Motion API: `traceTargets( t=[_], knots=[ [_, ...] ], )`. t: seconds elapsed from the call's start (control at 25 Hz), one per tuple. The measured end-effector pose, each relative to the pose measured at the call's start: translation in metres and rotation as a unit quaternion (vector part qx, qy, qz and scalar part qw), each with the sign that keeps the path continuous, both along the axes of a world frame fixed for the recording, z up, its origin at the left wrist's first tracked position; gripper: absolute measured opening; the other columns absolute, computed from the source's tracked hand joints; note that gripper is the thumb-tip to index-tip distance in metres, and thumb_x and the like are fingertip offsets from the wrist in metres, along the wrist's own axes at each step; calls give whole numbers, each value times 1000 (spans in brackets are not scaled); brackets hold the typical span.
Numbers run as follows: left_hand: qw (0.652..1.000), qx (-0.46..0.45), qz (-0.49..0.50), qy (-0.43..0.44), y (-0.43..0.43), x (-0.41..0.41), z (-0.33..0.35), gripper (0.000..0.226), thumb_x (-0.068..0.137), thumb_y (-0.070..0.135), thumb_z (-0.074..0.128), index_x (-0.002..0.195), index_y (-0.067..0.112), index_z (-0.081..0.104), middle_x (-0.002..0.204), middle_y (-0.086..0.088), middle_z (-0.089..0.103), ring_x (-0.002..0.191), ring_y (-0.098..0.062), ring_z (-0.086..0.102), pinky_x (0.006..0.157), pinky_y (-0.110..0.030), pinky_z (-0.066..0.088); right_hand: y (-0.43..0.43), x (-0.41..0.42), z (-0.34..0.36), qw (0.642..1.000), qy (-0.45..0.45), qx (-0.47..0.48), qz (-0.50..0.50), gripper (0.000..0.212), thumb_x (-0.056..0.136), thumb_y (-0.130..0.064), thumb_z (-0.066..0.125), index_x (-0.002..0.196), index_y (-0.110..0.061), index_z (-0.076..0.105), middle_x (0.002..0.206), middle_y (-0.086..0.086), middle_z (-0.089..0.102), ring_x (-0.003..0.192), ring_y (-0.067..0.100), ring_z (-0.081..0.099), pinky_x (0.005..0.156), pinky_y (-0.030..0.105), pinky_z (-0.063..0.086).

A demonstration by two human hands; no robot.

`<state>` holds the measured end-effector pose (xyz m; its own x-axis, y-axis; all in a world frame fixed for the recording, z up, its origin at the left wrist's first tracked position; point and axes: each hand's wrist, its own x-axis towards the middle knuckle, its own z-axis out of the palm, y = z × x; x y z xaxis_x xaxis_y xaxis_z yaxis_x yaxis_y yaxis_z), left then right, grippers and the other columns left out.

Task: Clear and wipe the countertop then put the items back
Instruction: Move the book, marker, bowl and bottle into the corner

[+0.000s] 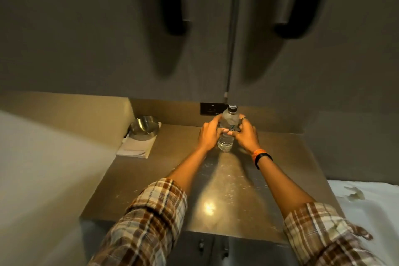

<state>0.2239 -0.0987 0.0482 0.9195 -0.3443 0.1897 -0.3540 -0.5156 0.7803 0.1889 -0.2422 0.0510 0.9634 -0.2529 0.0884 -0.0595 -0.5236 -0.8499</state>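
At the back of the table: a clear water bottle (227,129), upright, dark cap on, near the dark wall socket (212,108).
Left hand (210,134): wrapped around the bottle's left side, fingers curled onto the label; grasping it.
Right hand (246,134): closed on the bottle's right side, ring on one finger, orange and black bands on the wrist; grasping it too.
Reason for the two-handed hold: probably steadies a tall, narrow bottle that tips easily; cannot tell whether being set down or picked up.
Bottle base: on or just above the table (216,179); contact too unclear to call.
Table surface: brown and glossy, lamp glare near the front edge, pale specks or droplets across the middle; cannot tell whether wet from wiping or unwiped.
Back left corner: a metal bowl (144,128), tilted, resting on a folded white cloth (136,147) against the side wall; well apart from the bottle.
Reason for that spot: likely tucked into the corner to leave the middle free.
Above: grey cupboard doors (129,39) with dark handles, shut.
To the right: a white surface (367,211) with a small pale scrap on it, beside the table.
Stage, as a guess: either the clearing or the putting back; not decidable from this view.
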Motion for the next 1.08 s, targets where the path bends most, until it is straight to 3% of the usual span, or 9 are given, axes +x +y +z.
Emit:
traceTargets(
  t=[0.12,0.32,0.48,0.68,0.84,0.96,1.08],
  knots=[
    [999,-20,32,35,74,13,10,52,92,1,58,143,9,48,131,-17,64,121,-29,61,104,-32,49,73,24,4,999,5,17,45,68,81,-12,80,140,-13,47,130,11,67,119,27,64,103,42,51],
    [989,-65,82,106,165,35,1,50,96,-2,54,144,3,43,138,-22,57,129,-35,55,106,-53,48,172,53,-2,997,32,13,66,59,89,-4,71,141,-8,44,133,20,61,123,36,60,105,49,51],
    [980,-103,116,123,189,56,-6,51,95,-6,53,144,-2,40,142,-25,52,134,-36,50,111,-50,44,209,79,-5,997,62,1,37,46,92,0,65,134,2,48,134,25,58,125,42,57,105,51,49],
    [974,-139,142,110,196,75,-13,43,91,-2,64,132,-6,52,129,-26,61,123,-37,57,105,-48,47,220,101,-8,996,86,-4,5,28,93,4,60,120,9,62,127,26,64,121,40,59,97,39,50],
    [969,-177,109,136,198,71,-21,50,91,-5,62,138,-6,46,134,-26,58,128,-38,55,108,-50,47,219,94,-17,995,94,-24,19,40,90,4,63,129,7,53,132,27,60,126,41,57,106,48,48],
    [969,-160,144,123,196,45,-34,54,96,5,58,147,9,41,143,-17,53,132,-29,52,109,-44,47,208,73,-28,986,77,-142,48,69,88,-1,67,149,-2,35,152,22,42,145,37,35,120,42,32],
    [986,-1,166,-6,193,10,-59,47,97,24,57,142,18,47,142,-12,55,129,-27,55,104,-35,48,184,40,-47,952,46,-301,29,76,94,-21,65,157,-12,24,166,17,14,156,34,5,127,43,11]
  ],
)
